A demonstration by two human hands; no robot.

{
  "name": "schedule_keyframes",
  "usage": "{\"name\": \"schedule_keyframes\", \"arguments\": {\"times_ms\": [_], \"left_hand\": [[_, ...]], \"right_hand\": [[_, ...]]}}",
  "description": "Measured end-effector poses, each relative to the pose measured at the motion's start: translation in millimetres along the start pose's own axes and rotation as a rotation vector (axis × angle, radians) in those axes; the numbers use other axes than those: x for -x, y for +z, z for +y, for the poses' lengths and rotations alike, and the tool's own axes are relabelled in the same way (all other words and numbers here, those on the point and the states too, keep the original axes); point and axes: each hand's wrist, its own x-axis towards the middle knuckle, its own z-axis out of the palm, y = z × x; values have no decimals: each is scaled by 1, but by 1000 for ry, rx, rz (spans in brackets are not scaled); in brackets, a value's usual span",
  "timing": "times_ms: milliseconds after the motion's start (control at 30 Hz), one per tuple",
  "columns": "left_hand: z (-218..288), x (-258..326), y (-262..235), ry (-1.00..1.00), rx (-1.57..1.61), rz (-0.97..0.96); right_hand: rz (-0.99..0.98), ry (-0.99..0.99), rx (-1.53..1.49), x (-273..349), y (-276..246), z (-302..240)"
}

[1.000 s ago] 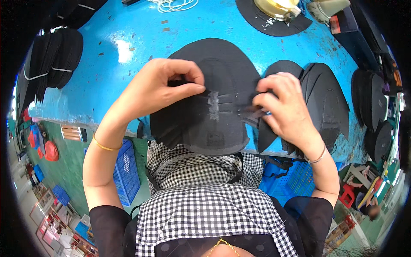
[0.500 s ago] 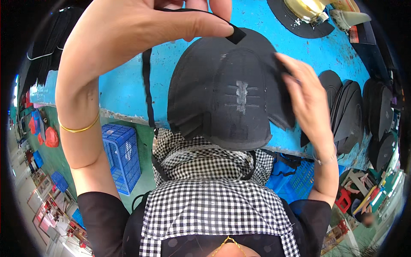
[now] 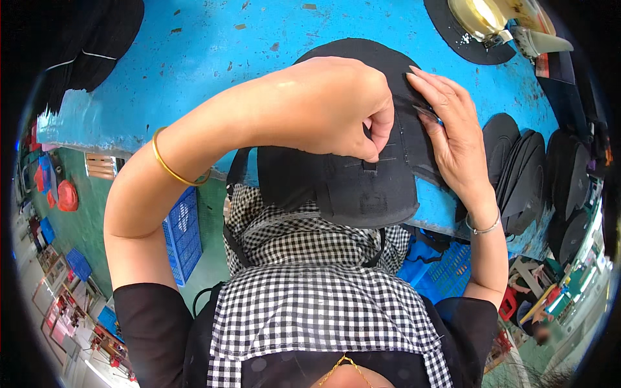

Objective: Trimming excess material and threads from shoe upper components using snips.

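Observation:
A stack of black sole-shaped sheets lies on the blue table in front of me. Over its middle, my left hand pinches a black strip between thumb and forefinger. The strip's end lies against the top sheet, by several short slits; the rest is mostly hidden under the hand. At the stack's right edge rests my right hand, fingers bent around a small pointed metal tool with a bit of blue on it. Its exact kind is hidden by the fingers.
More black sole-shaped pieces stand in rows at the right. A yellowish pot with a brush sits on a dark round sheet at the back right. Tied black sheets lie far left. A blue crate stands below the table edge.
My left hand has come down and right, bringing the strip from above the stack onto its middle. The slit area's pale patch is now covered or dark. My right hand has barely shifted.

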Motion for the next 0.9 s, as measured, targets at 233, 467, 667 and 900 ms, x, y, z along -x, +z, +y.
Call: {"name": "schedule_keyframes", "arguments": {"times_ms": [233,467,667,900], "left_hand": [[-1,0,7,68,-83,84],[1,-2,6,59,-150,84],[3,3,0,26,-494,202],[-11,4,-12,120,-288,205]], "right_hand": [[-121,157,-225,12,-43,-21],[-370,-177,27,3,-28,-37],[-472,-171,-114,-8,-35,-29],[-381,-168,-92,-9,-31,-33]]}}
